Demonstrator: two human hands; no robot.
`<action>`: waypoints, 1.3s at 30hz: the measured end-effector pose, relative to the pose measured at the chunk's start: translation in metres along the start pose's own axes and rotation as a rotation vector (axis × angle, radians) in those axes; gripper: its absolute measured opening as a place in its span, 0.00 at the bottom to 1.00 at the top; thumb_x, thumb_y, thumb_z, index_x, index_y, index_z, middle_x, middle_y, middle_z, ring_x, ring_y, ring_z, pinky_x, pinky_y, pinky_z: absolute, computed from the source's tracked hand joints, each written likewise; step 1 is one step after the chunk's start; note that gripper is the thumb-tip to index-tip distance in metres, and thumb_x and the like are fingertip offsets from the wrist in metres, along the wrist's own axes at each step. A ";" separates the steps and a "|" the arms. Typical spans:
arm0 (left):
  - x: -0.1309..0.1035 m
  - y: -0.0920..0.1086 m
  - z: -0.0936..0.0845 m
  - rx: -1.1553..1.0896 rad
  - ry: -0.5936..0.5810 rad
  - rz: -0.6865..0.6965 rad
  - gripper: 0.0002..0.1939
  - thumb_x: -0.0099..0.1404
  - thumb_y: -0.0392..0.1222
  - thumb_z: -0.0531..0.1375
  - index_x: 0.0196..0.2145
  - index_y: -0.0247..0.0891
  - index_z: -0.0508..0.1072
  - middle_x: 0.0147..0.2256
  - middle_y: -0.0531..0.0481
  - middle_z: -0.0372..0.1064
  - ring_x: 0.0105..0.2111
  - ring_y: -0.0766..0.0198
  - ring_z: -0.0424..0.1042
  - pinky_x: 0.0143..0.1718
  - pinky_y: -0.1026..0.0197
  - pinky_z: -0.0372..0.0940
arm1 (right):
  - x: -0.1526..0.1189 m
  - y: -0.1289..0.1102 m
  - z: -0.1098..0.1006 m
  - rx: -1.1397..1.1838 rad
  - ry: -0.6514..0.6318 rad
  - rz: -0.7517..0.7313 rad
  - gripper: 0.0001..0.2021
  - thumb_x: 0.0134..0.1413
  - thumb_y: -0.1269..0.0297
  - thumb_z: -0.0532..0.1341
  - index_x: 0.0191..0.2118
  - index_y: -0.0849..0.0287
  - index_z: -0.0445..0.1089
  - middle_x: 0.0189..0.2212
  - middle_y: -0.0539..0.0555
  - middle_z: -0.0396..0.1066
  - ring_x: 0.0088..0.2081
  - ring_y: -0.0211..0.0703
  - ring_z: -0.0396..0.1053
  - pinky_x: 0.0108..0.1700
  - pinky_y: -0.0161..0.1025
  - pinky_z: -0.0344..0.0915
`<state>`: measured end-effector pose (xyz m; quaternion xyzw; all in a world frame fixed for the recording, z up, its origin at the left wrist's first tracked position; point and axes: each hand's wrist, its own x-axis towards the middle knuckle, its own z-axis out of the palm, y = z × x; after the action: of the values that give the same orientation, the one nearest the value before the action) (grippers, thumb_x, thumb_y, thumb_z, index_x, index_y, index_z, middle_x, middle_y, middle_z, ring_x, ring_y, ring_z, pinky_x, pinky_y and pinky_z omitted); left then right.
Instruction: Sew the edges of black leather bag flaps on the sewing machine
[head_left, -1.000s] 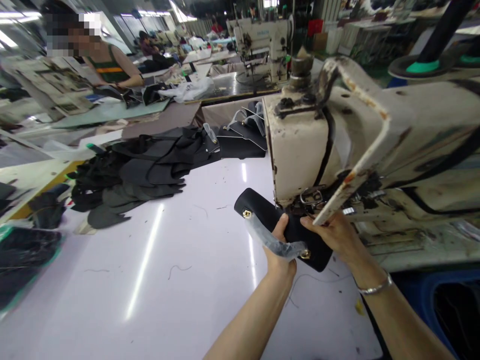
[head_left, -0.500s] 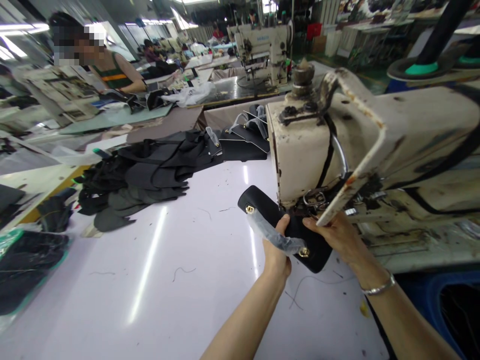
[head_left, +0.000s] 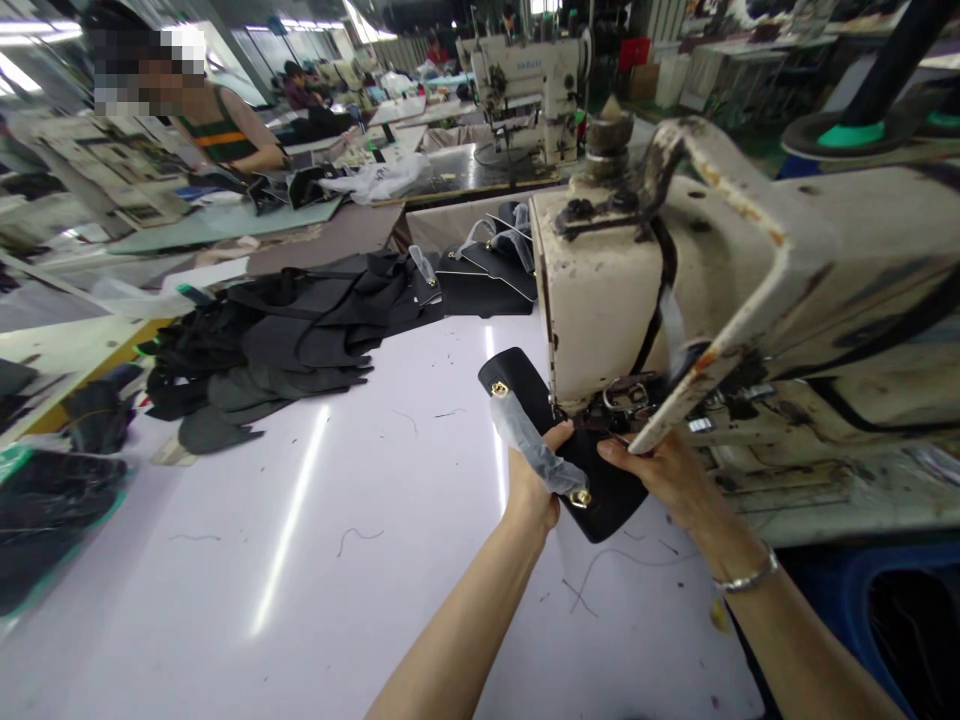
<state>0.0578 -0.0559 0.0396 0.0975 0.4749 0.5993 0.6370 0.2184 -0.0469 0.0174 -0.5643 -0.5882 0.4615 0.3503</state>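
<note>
A black bag panel point(head_left: 611, 490) lies under the head of a cream sewing machine point(head_left: 607, 290), slanting from upper left to lower right. Its handle point(head_left: 536, 447) is wrapped in clear plastic and ends in gold-coloured rings. My left hand point(head_left: 534, 487) grips the panel's near side, thumb on top beside the needle area and partly behind the handle. On the other side, my right hand point(head_left: 660, 475) is closed on the panel's edge, close to the machine's rusty bent guard bar point(head_left: 720, 370). The undersides of both hands are hidden.
A heap of black cut pieces point(head_left: 300, 330) and several black panels with wrapped handles point(head_left: 484, 285) lie at the back of the white table point(head_left: 300, 580). A plastic-wrapped bundle point(head_left: 56, 520) is at left, a blue bin point(head_left: 840, 590) at lower right. A co-worker point(head_left: 225, 130) sits beyond.
The panel has turned slightly under the machine head, its near end shifting left. Both my hands have moved a little left with it, still holding on.
</note>
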 end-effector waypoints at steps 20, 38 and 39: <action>0.035 0.024 -0.009 0.106 -0.329 0.121 0.22 0.51 0.32 0.72 0.45 0.40 0.80 0.43 0.42 0.83 0.45 0.44 0.82 0.43 0.48 0.77 | -0.029 -0.004 0.020 0.169 -0.025 0.061 0.26 0.56 0.50 0.66 0.19 0.56 0.53 0.20 0.45 0.47 0.26 0.36 0.46 0.29 0.37 0.45; 0.082 0.032 -0.013 0.184 -0.232 0.007 0.15 0.50 0.44 0.74 0.34 0.34 0.80 0.34 0.43 0.82 0.32 0.52 0.81 0.34 0.54 0.78 | -0.024 -0.006 0.049 0.346 0.184 0.182 0.21 0.49 0.47 0.70 0.19 0.60 0.77 0.15 0.45 0.51 0.21 0.34 0.46 0.26 0.37 0.45; 0.085 0.032 -0.013 0.180 -0.219 0.003 0.14 0.50 0.43 0.74 0.33 0.34 0.79 0.33 0.43 0.81 0.31 0.52 0.81 0.33 0.54 0.78 | -0.022 -0.006 0.051 0.366 0.197 0.184 0.20 0.48 0.47 0.70 0.19 0.60 0.77 0.15 0.45 0.51 0.21 0.33 0.46 0.26 0.37 0.44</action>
<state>0.0126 0.0194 0.0137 0.2196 0.4542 0.5412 0.6727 0.1714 -0.0757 0.0082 -0.5851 -0.4035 0.5332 0.4589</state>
